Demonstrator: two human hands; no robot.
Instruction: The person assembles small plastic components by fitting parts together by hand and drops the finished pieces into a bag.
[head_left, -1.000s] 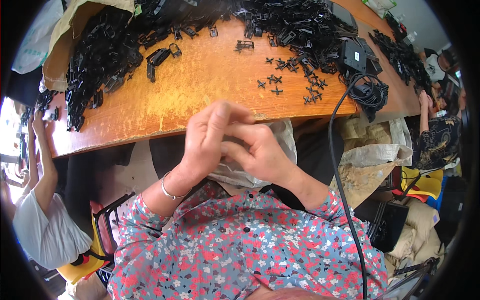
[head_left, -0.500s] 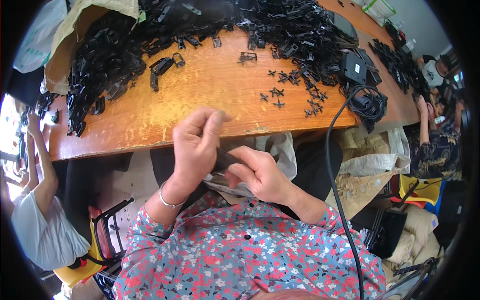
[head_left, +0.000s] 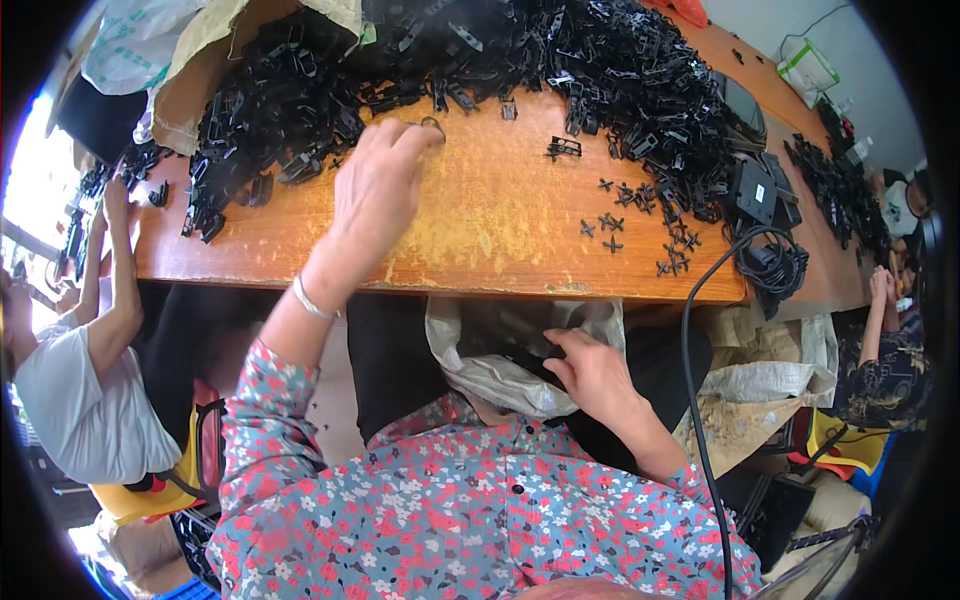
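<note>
Orange wood runs across my view: the surface (head_left: 480, 230), with a co-worker in a white shirt (head_left: 70, 400) at its far left end, arms up on the edge. Next along, a heap of black plastic clips (head_left: 270, 110) spreads over the top left of the wood. My left hand (head_left: 375, 195) reaches up onto the surface, its grip pressed together on a small ring-shaped piece (head_left: 433, 125) at the fingertips, right at the edge of the heap. Below the surface edge, a grey plastic bag (head_left: 490, 375) lies open in my lap. My right hand (head_left: 595, 375) rests in its mouth; the fingers point into the bag and I cannot tell whether that grip pinches anything. Further right, small black cross-shaped pieces (head_left: 610, 225) lie scattered, and a black cable (head_left: 695, 400) drops past the edge.
</note>
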